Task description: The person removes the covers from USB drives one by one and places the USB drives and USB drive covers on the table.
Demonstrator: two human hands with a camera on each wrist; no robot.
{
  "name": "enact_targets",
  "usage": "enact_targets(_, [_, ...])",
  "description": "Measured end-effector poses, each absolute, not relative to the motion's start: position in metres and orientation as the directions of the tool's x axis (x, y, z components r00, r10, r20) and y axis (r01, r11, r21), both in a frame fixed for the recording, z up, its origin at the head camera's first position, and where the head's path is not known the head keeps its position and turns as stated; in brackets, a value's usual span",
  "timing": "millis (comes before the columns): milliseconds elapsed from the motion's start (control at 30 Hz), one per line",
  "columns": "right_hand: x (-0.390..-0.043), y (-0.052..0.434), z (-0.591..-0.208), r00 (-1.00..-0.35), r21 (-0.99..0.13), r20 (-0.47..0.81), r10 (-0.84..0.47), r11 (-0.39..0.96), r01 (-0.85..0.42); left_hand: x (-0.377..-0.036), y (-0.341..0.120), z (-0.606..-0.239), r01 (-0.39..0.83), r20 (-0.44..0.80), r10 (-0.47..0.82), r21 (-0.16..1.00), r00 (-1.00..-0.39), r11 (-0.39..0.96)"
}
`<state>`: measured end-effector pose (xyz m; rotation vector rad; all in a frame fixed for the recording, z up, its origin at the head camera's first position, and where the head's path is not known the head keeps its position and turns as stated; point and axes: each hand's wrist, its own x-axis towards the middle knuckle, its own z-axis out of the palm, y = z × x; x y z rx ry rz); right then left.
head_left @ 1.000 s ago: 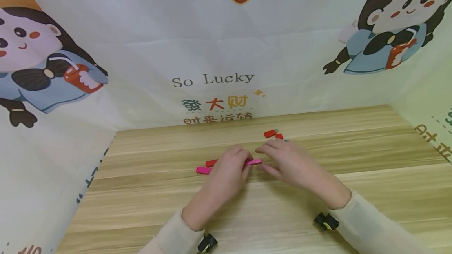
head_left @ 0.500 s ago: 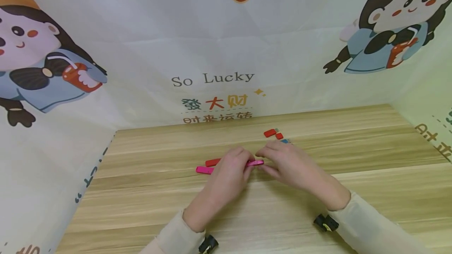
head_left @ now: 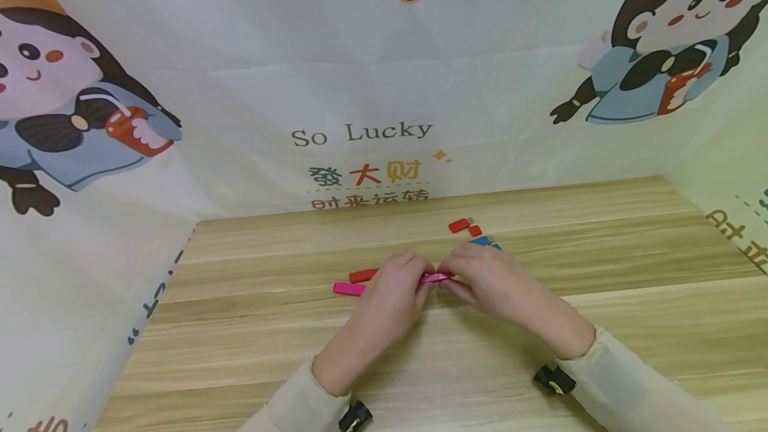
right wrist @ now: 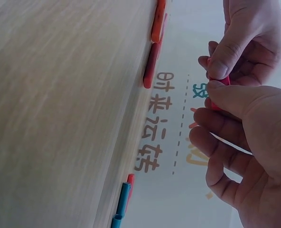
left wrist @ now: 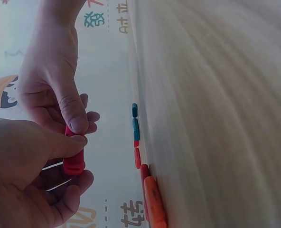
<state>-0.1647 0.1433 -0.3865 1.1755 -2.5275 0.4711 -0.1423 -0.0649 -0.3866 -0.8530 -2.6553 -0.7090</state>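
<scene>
Just above the table, my left hand (head_left: pixel 390 292) pinches a pink USB stick (head_left: pixel 435 278) between thumb and fingers. My right hand (head_left: pixel 495 279) pinches the stick's other end, its fingertips close against the left ones. In the left wrist view the pink stick (left wrist: pixel 74 164) shows a slotted end beyond the left thumb; the fingers cover most of its middle. Past the left hand lie a red stick (head_left: pixel 363 276) and a second pink stick (head_left: pixel 348 289), both partly hidden by that hand.
Farther back on the wooden table (head_left: pixel 270 339) lie an uncapped red USB stick (head_left: pixel 460 225) and its small red cap (head_left: pixel 475 231). Blue USB pieces (head_left: pixel 482 241) sit right behind the right hand. A printed cloth wall (head_left: pixel 252 85) rises at the back edge.
The right fingers have closed in on the free end of the pink stick and now pinch it. Both hands shifted slightly, and more of the blue pieces shows.
</scene>
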Motion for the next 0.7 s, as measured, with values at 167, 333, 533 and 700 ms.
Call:
enact_targets(167, [-0.1637,0.1429,-0.3861,-0.62,-0.173,0.401,-0.675,0.608,-0.775,-0.1422,-0.0645,-0.3873,0.6,0.374,0.48,0.356,-0.794,0.716])
enact_targets(333, [-0.1626,0.1425,-0.3859,-0.628,-0.206,0.391,-0.673,0.601,-0.773,-0.1424,-0.0644,-0.3881,0.612,0.384,0.488,0.339,-0.784,0.715])
enact_targets(533, [-0.1629,0.1429,-0.3865,-0.621,-0.253,0.39,-0.68,0.569,-0.782,-0.143,-0.0661,-0.3872,0.627,0.385,0.504,0.34,-0.773,0.701])
enact_targets(700, [-0.1633,0.1449,-0.3851,-0.594,-0.272,0.406,-0.695,0.528,-0.804,-0.1439,-0.0674,-0.3857,0.652,0.399,0.522,0.352,-0.754,0.672])
